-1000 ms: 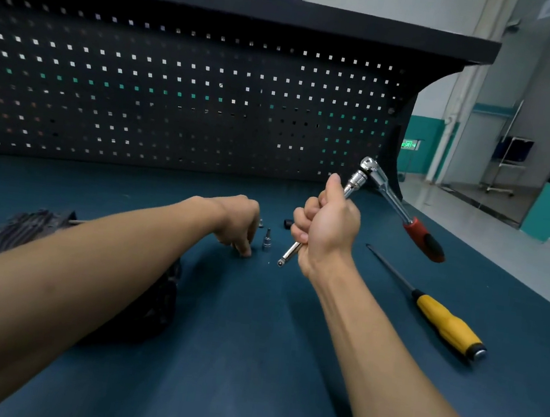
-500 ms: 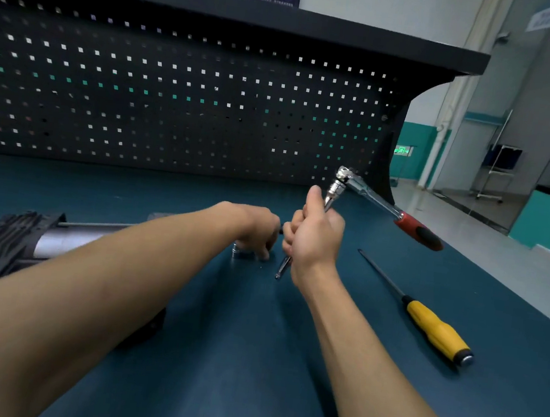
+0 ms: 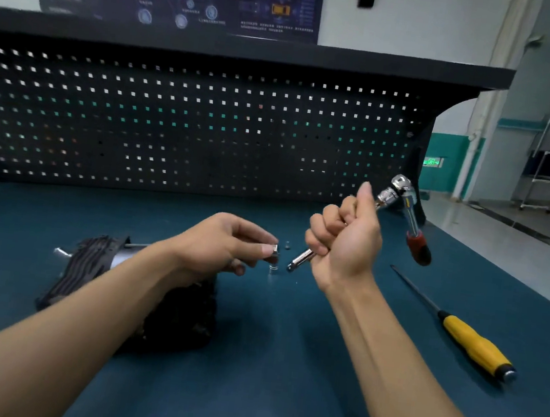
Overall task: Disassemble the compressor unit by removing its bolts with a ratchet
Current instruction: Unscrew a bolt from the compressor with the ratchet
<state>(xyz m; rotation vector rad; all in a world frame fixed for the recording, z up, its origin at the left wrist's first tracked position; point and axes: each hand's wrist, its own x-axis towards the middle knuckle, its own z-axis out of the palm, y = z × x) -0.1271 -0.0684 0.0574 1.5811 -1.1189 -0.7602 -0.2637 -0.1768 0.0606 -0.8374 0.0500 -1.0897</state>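
Head-camera view over a blue-green workbench (image 3: 281, 380) backed by a black pegboard (image 3: 173, 128). The right hand (image 3: 343, 240) is raised above the bench with the palm toward the camera. Its fingers are curled tightly round a chrome extension bar (image 3: 301, 256), whose lower end projects below the fist and points down and to the left. The ratchet (image 3: 402, 192) is seated on the upper end of the bar, beyond the thumb, and its red-and-black handle hangs down to the right, clear of the bench. The left hand (image 3: 221, 246) is held just above the surface, and a small chrome socket (image 3: 274, 251) is pinched between its thumb and fingertips, near the lower end of the bar but apart from it. A second socket (image 3: 272, 269) stands upright on the bench directly below the pinched one. A smaller metal piece (image 3: 287, 244) is seen just behind; its kind cannot be told. The compressor unit (image 3: 85, 265), dark and ribbed with a silver section, lies on the bench at the left, partly covered by the left forearm. A yellow-handled screwdriver (image 3: 474, 344) lies at the right, well apart from both hands.
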